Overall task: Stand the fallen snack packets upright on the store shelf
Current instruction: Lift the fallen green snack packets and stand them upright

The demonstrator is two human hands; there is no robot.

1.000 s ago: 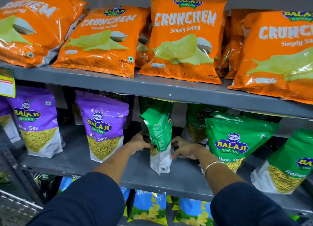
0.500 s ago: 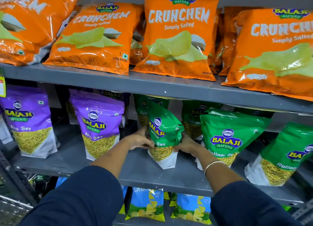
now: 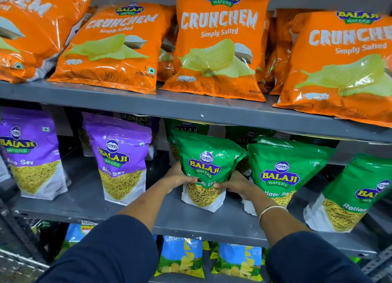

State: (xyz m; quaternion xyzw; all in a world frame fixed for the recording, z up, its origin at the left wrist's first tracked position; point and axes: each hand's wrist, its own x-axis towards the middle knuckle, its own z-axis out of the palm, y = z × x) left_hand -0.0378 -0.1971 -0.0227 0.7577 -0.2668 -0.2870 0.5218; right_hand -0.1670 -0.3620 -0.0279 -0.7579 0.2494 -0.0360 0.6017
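A green Ratlami Sev packet [image 3: 206, 166] stands upright on the grey middle shelf [image 3: 191, 221], its front facing me. My left hand [image 3: 177, 177] grips its left side, thumb across the front. Gripping the packet's right side is my right hand [image 3: 235, 186], which wears a thin bangle. Two more green packets [image 3: 282, 172] [image 3: 356, 193] stand to the right. Two purple Aloo Sev packets [image 3: 122, 157] [image 3: 29, 153] stand to the left.
Orange Crunchem bags [image 3: 218, 43] lean along the upper shelf [image 3: 148, 105]. More green packets [image 3: 186, 127] sit behind in shadow. Blue chip bags [image 3: 182, 259] fill the shelf below. A metal rack [image 3: 12, 259] shows at lower left.
The green packet has turned from edge-on to face me and now stands upright. Both hands stayed on its sides. The camera has moved closer.
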